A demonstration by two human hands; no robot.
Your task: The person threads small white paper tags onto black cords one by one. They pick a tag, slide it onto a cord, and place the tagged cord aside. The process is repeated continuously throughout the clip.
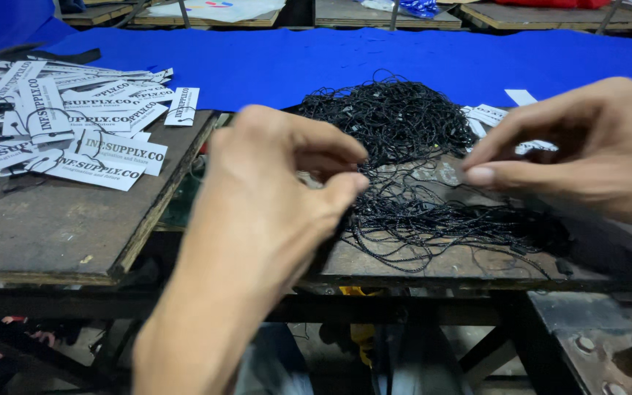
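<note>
The left hand point(279, 183) is held above the worn wooden bench point(53, 227), its thumb and forefinger pinched nearly shut; whether a thread is caught between them cannot be told. The right hand point(587, 150) is likewise pinched, fingertips drawn together, apparently on a thin black string, though this is blurred. Between and beneath both hands a tangled heap of thin black cords point(396, 124) is spread over the bench. A pile of white rectangular paper tags point(74, 128) is seen at the left, and a blue cloth sheet point(374, 62) lies beyond.
</note>
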